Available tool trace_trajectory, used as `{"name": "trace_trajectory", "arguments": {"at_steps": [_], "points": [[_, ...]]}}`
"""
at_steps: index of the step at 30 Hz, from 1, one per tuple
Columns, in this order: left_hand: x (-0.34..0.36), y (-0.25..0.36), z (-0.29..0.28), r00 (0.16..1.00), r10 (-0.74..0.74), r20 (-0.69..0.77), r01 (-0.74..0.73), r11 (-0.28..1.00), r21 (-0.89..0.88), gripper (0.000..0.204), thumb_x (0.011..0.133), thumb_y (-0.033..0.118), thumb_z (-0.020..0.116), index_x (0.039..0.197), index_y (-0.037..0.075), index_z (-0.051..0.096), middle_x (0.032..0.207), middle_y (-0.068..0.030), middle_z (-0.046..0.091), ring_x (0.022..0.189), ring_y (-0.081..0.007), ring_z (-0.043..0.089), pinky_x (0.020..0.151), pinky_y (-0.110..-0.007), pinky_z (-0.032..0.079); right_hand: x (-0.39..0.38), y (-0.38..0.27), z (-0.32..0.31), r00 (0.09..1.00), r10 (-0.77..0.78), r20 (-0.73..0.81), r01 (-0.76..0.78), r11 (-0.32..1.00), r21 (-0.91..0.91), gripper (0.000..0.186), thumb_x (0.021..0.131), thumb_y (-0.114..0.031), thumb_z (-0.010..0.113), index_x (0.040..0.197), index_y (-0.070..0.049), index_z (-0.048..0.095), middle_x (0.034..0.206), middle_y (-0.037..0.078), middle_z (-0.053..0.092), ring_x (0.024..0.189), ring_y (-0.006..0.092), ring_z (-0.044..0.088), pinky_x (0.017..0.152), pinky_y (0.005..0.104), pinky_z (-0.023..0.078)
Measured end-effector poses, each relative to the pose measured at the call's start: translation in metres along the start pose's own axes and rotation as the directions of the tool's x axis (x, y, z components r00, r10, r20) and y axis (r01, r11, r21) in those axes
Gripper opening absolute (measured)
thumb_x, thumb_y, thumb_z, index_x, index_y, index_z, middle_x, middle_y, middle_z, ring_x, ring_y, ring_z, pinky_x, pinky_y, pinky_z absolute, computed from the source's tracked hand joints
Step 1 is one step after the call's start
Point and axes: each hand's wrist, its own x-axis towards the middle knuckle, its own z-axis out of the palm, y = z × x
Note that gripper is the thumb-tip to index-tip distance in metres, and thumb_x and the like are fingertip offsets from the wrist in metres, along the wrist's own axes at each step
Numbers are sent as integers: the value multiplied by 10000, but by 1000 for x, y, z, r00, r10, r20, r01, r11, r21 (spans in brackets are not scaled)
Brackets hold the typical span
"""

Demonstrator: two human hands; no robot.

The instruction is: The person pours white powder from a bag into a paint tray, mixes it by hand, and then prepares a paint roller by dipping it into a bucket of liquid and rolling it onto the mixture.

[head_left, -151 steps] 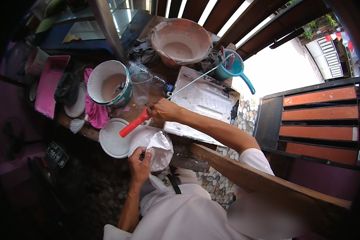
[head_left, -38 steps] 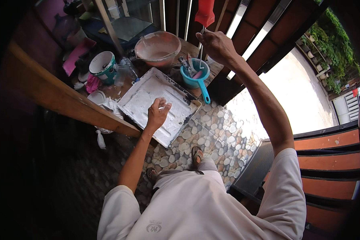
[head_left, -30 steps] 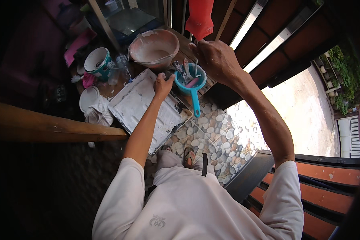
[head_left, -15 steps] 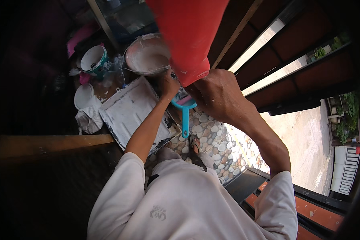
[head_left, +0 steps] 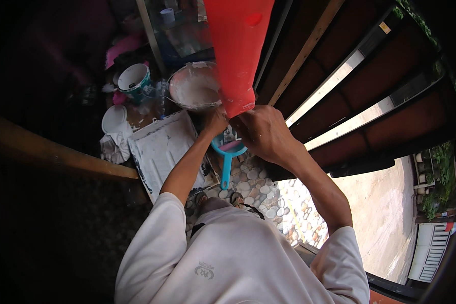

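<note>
A long, smooth red object (head_left: 238, 55), wide at the top and tapering to a blunt, white-smeared lower end, rises in front of me out of the picture. I cannot tell its kind. At its lower end my right hand (head_left: 267, 134) is closed, knuckles toward me, fingertips hidden. My left hand (head_left: 217, 121) is closed against the lower left side of that end, its fingers partly covered. Below and between the hands is a turquoise dipper (head_left: 226, 169) with its handle toward me; something pinkish shows in its bowl. Beyond my left hand stands a bucket (head_left: 175, 93) of pale paint.
A white-smeared paint tray (head_left: 159, 147) lies left of the dipper. A green-and-white tub (head_left: 144, 83), a white container (head_left: 114, 119) and crumpled white material (head_left: 115, 148) are farther left. Dark slatted panels (head_left: 334, 96) stand at the right. The floor is pebbled (head_left: 253, 185).
The red object now looks narrower and more upright, with its lower end slightly lower in view. Both hands stay at that end. The surroundings have shifted in view as my head moved.
</note>
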Motion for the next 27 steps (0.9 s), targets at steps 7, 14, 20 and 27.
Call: {"name": "trace_trajectory", "arguments": {"at_steps": [7, 14, 20, 27], "points": [[-12, 10, -24, 951, 280, -130, -243, 939, 242, 185, 753, 120, 661, 806, 27, 510, 816, -159, 547, 745, -329, 569, 648, -408, 463, -3, -8, 0, 1000, -11, -17, 11, 999, 38, 132, 863, -111, 570, 835, 16, 595, 615, 190, 532, 545, 357, 533, 504, 405, 414], [-29, 8, -16, 930, 358, -78, -267, 808, 526, 196, 771, 179, 649, 822, 68, 496, 791, -117, 521, 751, -302, 557, 648, -398, 462, 12, -10, -2, 998, -31, 54, 29, 999, 38, 90, 796, -63, 574, 809, 25, 567, 710, 212, 578, 691, 389, 581, 605, 434, 459], [-30, 4, -22, 891, 434, -131, -343, 834, 433, 194, 770, 164, 652, 814, 79, 483, 772, -97, 507, 723, -288, 555, 621, -386, 458, 11, -10, -10, 990, -86, 115, 74, 992, 103, 108, 817, -16, 581, 897, 56, 576, 737, 191, 576, 646, 315, 587, 561, 381, 447], [-30, 11, -29, 932, 349, -100, -281, 869, 406, 168, 783, 140, 641, 820, 70, 493, 790, -98, 523, 724, -290, 561, 625, -388, 455, -1, 7, -41, 990, 95, 99, -105, 990, 99, 148, 902, -79, 514, 886, 61, 559, 768, 89, 531, 646, 175, 593, 555, 296, 477]]}}
